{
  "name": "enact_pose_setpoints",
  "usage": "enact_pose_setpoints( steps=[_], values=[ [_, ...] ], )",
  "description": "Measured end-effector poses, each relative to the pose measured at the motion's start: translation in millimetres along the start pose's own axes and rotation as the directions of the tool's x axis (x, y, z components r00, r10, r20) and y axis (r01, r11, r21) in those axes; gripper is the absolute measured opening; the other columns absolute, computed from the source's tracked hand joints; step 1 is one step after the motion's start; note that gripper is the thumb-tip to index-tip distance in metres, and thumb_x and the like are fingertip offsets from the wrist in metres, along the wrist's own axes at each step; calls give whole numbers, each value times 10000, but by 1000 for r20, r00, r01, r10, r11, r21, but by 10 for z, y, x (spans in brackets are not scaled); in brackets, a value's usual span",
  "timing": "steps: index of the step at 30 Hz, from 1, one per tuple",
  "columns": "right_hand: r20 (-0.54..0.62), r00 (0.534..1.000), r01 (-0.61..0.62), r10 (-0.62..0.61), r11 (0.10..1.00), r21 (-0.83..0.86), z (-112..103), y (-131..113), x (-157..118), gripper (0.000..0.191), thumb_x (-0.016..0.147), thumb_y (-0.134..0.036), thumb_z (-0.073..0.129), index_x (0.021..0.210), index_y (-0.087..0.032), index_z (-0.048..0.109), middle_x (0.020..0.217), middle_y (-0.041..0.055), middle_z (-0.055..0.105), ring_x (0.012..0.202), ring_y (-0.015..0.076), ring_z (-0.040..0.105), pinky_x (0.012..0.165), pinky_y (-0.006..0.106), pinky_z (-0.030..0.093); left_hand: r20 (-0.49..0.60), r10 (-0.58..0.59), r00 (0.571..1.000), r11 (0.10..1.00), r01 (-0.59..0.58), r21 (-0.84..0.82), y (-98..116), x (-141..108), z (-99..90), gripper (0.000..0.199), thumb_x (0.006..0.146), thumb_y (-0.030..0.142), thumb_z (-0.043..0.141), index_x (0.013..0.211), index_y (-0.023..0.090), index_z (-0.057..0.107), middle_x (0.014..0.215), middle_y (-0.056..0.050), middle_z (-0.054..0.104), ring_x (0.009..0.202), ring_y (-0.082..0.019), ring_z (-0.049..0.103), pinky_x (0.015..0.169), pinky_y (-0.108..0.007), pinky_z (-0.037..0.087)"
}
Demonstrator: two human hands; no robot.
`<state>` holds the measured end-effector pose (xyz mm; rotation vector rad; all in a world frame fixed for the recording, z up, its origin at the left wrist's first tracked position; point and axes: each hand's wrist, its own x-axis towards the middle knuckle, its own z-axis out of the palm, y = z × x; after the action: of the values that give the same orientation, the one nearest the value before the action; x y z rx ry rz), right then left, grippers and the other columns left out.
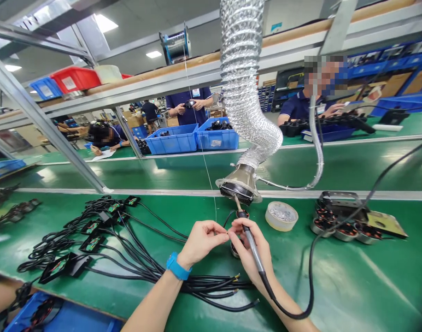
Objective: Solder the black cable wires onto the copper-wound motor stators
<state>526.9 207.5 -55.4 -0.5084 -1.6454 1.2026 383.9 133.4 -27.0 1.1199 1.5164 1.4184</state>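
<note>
My left hand [204, 240], with a blue band at its wrist, is closed in a pinch; what its fingertips hold is too small to make out. My right hand [251, 246] is wrapped round a soldering iron [251, 240], its tip pointing up and away beneath the fume hood. The thumb and fingertips of both hands meet. Partly hidden behind my right hand is a small round metal part [234, 250], with a short black cable [229, 217] beside it. A thin solder wire [207, 170] hangs from a spool [176, 46] to just behind my left hand.
Black cables [138, 251] with small circuit housings lie on the left of the green bench [363, 295]. A fume hood [239, 182] hangs ahead. To the right are a tape roll [282, 216] and several copper-wound motor parts [345, 230]. The iron's cord [312, 276] loops right. Co-workers sit beyond.
</note>
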Motion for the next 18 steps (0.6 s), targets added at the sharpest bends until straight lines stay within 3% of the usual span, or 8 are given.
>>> enact_pose_setpoints(
  steps=[6,14,18],
  values=[
    [-27,999,27,-24,995,100,121,-20,41,217,910,-288,677,1072,-234,544,908,8,581,796,133,603,715,225,509,-35,5,999,989,-10,-150,41,12,-5,296,725,366,787,738,93,674,667,-32,619,634,-100,517,631,-222,400],
    [-144,974,160,-174,982,-100,378,-45,9,97,930,-215,611,984,-220,531,886,-7,515,772,123,558,739,245,469,-195,-28,980,949,-35,-314,38,16,48,217,716,291,750,684,102,647,610,6,543,575,-63,427,565,-202,318],
    [-136,967,190,-215,966,-175,441,-87,-21,68,931,-200,595,958,-216,535,874,-9,501,754,127,537,724,252,449,-251,-24,968,938,-65,-341,48,24,41,229,703,304,764,695,100,660,624,0,557,586,-63,429,575,-203,331]
  ],
)
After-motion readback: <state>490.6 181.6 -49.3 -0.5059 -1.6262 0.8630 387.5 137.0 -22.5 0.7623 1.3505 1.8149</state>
